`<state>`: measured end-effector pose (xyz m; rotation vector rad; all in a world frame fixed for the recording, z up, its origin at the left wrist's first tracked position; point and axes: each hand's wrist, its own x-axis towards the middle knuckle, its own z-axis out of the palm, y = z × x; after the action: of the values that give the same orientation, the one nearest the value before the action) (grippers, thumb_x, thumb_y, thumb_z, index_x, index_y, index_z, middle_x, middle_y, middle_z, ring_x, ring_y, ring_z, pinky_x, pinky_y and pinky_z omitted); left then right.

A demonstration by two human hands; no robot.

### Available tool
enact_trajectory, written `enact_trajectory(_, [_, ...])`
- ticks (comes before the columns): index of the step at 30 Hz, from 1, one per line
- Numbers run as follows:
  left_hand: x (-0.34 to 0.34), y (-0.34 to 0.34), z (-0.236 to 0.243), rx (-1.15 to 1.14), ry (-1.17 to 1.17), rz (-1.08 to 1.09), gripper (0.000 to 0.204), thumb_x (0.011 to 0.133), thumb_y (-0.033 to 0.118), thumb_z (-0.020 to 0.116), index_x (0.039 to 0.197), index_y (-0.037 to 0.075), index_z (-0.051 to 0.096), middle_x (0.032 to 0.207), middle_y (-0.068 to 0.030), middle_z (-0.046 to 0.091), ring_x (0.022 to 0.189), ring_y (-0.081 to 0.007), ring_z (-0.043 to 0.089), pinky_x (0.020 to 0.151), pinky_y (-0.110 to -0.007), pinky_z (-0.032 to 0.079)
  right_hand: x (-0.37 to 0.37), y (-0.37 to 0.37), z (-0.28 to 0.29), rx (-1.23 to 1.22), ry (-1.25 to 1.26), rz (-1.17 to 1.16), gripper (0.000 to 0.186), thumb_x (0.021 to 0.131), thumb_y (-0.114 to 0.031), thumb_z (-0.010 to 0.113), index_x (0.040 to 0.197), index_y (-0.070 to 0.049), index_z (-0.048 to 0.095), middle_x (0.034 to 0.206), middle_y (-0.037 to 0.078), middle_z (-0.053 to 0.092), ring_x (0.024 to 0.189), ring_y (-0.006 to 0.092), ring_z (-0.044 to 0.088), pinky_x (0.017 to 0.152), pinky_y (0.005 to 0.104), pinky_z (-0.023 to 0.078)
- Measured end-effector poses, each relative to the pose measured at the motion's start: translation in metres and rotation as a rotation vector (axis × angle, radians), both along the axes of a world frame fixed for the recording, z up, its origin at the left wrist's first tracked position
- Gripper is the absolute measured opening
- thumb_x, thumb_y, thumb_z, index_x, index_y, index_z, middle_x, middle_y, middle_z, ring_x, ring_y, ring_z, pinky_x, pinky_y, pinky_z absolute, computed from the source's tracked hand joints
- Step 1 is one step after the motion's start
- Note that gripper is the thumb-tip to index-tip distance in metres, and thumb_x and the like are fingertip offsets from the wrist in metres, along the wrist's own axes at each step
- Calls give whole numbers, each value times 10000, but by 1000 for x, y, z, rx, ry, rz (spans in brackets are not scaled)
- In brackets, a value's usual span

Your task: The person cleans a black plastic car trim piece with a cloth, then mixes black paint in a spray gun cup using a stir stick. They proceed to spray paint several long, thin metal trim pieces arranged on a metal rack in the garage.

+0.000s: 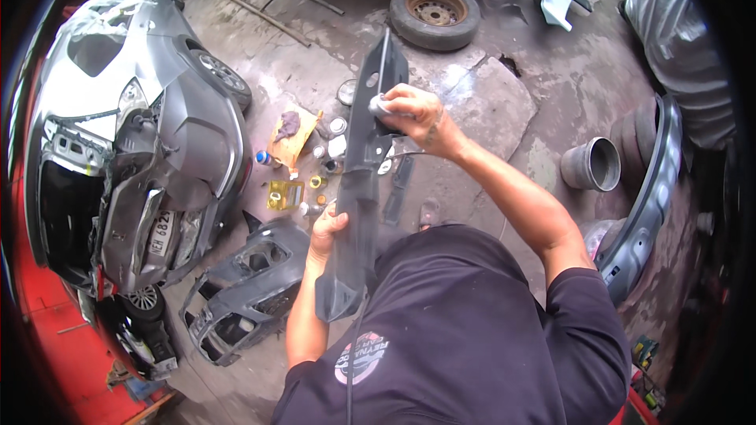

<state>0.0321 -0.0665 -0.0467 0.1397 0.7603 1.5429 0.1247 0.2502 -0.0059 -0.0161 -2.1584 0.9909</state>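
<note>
A long dark car trim panel (358,220), seemingly plastic, stands lengthwise in front of my body, its narrow end pointing away. My left hand (326,230) is closed on its left edge near the lower part, thumb on the face and the other fingers hidden behind. Higher up, my right hand (417,116) is closed round a small grey wad (379,105), pressing it against the panel's right side. Whether the wad is cloth or a sanding pad I cannot tell.
A damaged grey car (169,126) stands at left, with a black bumper (252,283) lying near it. Beyond the panel are several cans and bottles, a yellow container (283,195) and a rag (288,123). A wheel (435,14) lies ahead; a bucket (591,164) is at right.
</note>
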Motion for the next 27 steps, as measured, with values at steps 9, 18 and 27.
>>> enact_trajectory(9, [-37,-26,37,-179,188,-110,451,896,121,768,1276,-103,675,1109,-165,777,955,-235,774,859,-343,618,23,6,55,532,-384,362,461,845,-8,751,1301,-22,684,1456,184,552,1269,363,588,1010,469,552])
enact_trajectory(18, [-16,-44,47,-37,-91,-207,577,871,239,741,1311,-120,634,1098,-291,747,892,-447,768,798,-458,650,71,-25,3,724,-181,342,658,796,-89,750,1414,3,546,1345,207,582,1180,360,629,1017,465,538])
enact_trajectory(27, [-10,-13,24,328,-178,586,1024,894,865,556,1515,51,547,1454,-281,589,1251,-566,606,904,-734,585,54,-65,9,350,-251,123,660,702,-103,806,1300,13,552,1146,188,604,1017,347,627,865,439,546])
